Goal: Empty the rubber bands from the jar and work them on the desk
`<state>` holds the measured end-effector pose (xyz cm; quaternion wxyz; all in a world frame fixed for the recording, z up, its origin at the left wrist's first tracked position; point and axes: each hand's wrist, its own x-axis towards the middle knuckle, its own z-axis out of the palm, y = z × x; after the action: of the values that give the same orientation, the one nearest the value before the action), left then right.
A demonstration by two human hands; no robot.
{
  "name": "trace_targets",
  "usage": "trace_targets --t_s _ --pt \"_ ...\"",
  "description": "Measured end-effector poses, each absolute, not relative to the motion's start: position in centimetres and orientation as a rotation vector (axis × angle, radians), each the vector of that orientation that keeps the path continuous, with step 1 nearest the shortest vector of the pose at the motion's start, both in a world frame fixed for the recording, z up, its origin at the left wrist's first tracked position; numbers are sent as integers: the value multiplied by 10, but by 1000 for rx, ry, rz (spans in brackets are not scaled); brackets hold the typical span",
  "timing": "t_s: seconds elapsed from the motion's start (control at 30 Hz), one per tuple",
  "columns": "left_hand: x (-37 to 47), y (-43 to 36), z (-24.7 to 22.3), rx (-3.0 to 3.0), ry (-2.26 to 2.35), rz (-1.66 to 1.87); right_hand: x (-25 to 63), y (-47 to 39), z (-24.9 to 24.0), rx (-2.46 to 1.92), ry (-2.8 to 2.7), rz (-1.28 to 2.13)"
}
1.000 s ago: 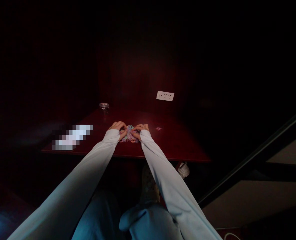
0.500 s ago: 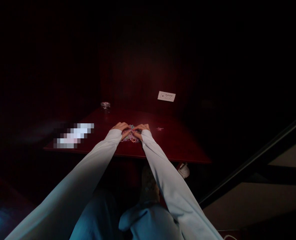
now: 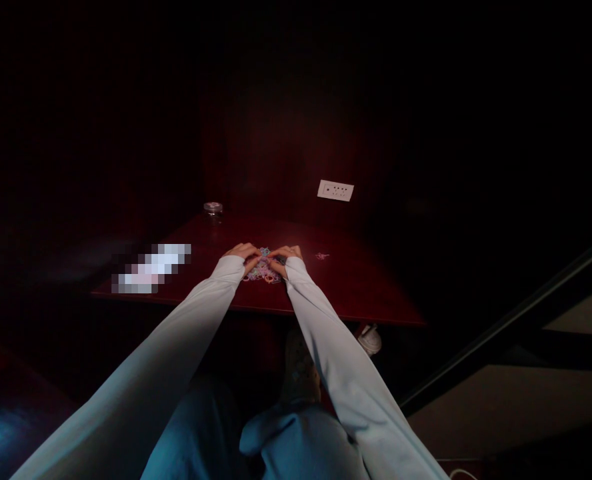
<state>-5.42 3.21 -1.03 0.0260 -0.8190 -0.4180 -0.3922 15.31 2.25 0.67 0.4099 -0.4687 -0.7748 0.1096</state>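
A pile of small colourful bands or rings (image 3: 264,272) lies on the dark red table (image 3: 356,293), between and below my hands. My left hand (image 3: 245,253) is at the pile's left side, thumb and fingers drawn together at its tip. From the right, my right hand (image 3: 285,256) meets it in a similar pinch, the fingertips of both hands nearly touching above the pile. Whatever they pinch is too small to make out. To the right of my right hand sits a little separate cluster of pink bands (image 3: 322,256).
A clear round jar (image 3: 213,209) stands at the table's back left. Near the left edge lies a bright, pixelated object (image 3: 156,267). A white socket panel (image 3: 335,191) is on the back wall. Below the table's front edge, a pale object (image 3: 370,340) shows at the right.
The view has shifted slightly, so the table's things appear a little to the right and higher. Both hands stay together over the pile, with only small finger movements.
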Motion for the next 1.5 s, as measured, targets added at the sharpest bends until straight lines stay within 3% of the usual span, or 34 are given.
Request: trace_targets --t_s 0.77,1.5 --pt "-53 25 -7 -2508 -1289 -1527 154 18 7 -1231 -1936 301" --pt "-53 26 -5 -2505 -1393 -1506 155 21 6 -1203 -2004 259"
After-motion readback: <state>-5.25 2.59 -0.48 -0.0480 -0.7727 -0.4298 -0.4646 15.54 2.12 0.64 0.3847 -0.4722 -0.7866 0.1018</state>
